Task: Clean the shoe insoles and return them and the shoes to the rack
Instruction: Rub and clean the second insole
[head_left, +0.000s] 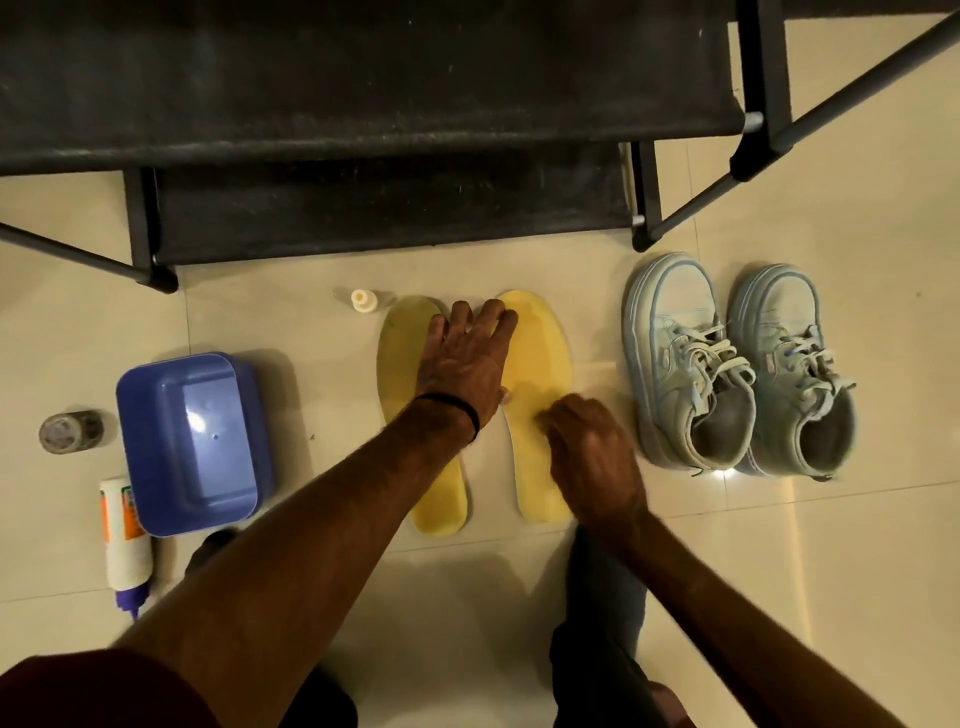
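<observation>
Lower left of frame: white plastic squeeze bottle with purple nozzle lying on the tiled floor, beside a blue rectangular plastic basin. Centre: two yellow foam insoles lying flat side by side; right hand, fingers curled, pressing the right-side one, whether it grips anything cannot be told; left hand, fingers spread, resting across both toe ends. Centre right: pair of pale blue laced sneakers; top: black fabric-shelved shoe rack.

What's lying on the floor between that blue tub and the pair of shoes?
In the head view, two yellow insoles lie side by side between the blue tub and the shoes, with the left hand and right hand over them.
</observation>
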